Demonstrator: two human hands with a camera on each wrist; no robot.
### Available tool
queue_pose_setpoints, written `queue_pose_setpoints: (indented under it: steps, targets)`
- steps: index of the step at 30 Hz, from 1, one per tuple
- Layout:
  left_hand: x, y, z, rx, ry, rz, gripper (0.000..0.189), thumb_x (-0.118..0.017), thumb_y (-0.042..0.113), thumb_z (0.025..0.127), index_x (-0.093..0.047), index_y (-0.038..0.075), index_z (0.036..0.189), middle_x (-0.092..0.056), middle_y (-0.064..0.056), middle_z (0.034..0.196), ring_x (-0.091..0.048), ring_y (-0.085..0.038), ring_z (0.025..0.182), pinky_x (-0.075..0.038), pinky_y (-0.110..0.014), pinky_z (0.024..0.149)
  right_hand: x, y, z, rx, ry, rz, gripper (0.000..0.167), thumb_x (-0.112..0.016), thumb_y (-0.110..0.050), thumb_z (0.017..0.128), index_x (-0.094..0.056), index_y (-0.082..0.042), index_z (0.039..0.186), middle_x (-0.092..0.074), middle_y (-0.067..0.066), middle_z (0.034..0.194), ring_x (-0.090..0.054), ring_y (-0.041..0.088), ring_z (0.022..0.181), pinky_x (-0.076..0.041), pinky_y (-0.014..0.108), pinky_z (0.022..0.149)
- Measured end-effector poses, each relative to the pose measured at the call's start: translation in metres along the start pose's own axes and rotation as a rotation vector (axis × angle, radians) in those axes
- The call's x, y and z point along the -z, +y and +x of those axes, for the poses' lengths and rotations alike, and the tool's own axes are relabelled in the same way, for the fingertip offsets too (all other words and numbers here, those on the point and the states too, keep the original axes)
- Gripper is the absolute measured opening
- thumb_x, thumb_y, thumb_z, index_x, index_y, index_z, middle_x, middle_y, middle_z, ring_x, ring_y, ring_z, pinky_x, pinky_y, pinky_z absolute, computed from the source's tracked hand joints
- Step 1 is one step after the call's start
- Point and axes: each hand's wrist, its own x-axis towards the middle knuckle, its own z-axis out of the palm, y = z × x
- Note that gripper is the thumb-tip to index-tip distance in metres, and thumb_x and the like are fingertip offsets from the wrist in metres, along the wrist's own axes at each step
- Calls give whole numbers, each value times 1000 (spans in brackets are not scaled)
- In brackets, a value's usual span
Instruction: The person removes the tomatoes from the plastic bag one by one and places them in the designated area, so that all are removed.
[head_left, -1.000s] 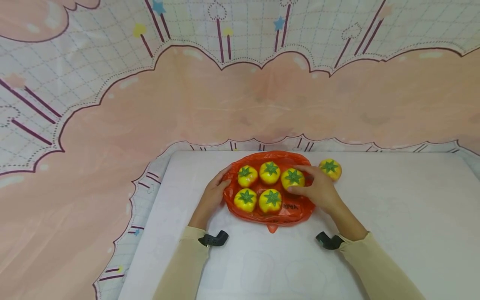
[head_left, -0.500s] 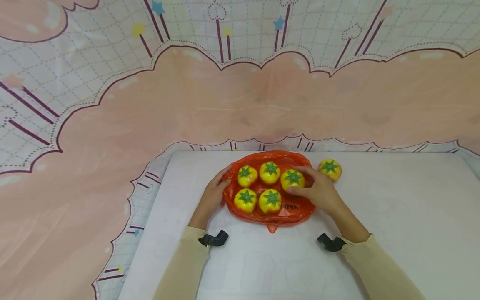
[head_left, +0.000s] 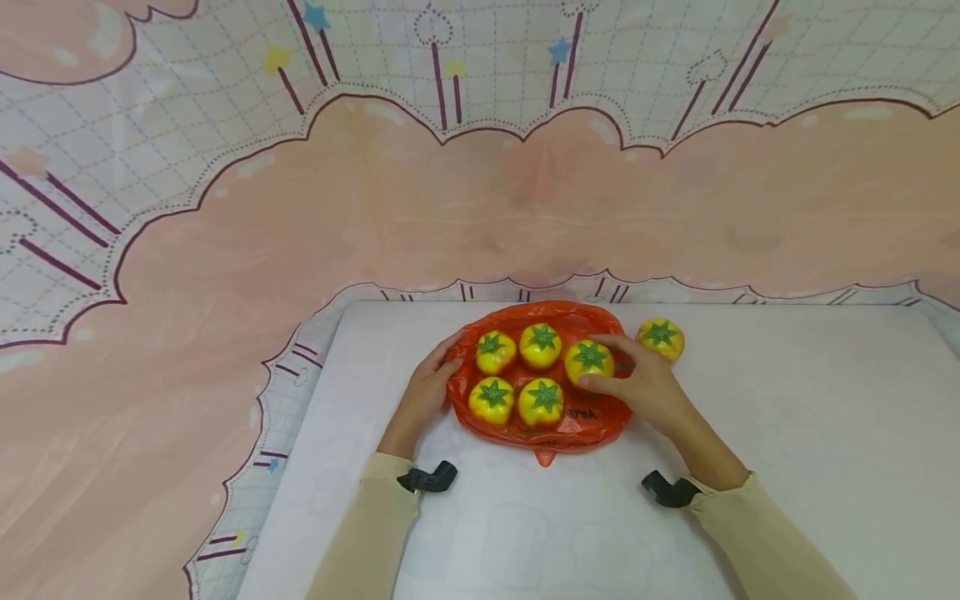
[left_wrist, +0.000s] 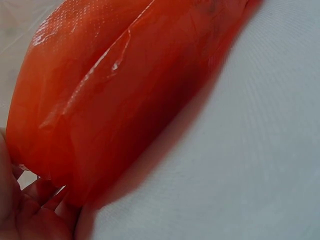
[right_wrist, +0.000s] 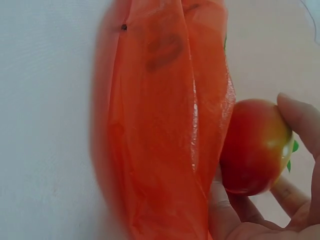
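An opened red plastic bag (head_left: 581, 429) lies on the white table, its rim spread wide. Several yellow-and-red toy tomatoes with green star-shaped leaves, one of them this front tomato (head_left: 541, 403), sit inside it. My left hand (head_left: 426, 390) grips the bag's left edge, its fingers partly behind the red film in the left wrist view. At the bag's right side, my right hand (head_left: 647, 382) holds another toy tomato (right_wrist: 257, 147) between thumb and fingers. The right wrist view shows this tomato's red underside at the bag's rim, partly covered by the film.
One more toy tomato (head_left: 661, 338) rests on the white table (head_left: 810, 417) just right of the bag, beyond my right hand. A patterned pink and white cloth (head_left: 480, 208) rises behind the table. Black wrist cameras sit on both cuffs.
My right hand and the tomato in it have shifted slightly to the right, the forearm with them. The left hand, bag and other tomatoes have stayed in place.
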Motion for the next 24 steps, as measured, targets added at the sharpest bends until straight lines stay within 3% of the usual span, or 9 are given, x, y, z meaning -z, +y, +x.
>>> queue_pose_setpoints:
  steps: [9, 16, 24]
  targets:
    - [1, -1, 1, 10, 2, 5, 44, -49, 30, 107, -49, 56, 142, -37, 14, 162, -34, -19, 151, -39, -46, 120, 10, -6, -6, -65, 6, 4, 83, -78, -60, 81, -48, -24, 149, -48, 14, 148, -47, 38, 132, -60, 47, 93]
    - [1, 0, 2, -7, -6, -6, 44, -49, 28, 107, -49, 52, 144, -37, 12, 163, -32, -19, 153, -36, -46, 122, 14, -4, -7, -21, 39, 62, 76, -78, -52, 85, -48, -23, 149, -49, 12, 146, -50, 35, 128, -58, 45, 96]
    - [1, 2, 0, 0, -2, 13, 44, -49, 29, 107, -49, 54, 143, -37, 13, 163, -33, -19, 152, -38, -45, 121, 21, -6, -13, -17, 75, 38, 76, -76, -53, 87, -47, -22, 151, -48, 13, 149, -49, 37, 131, -55, 51, 101]
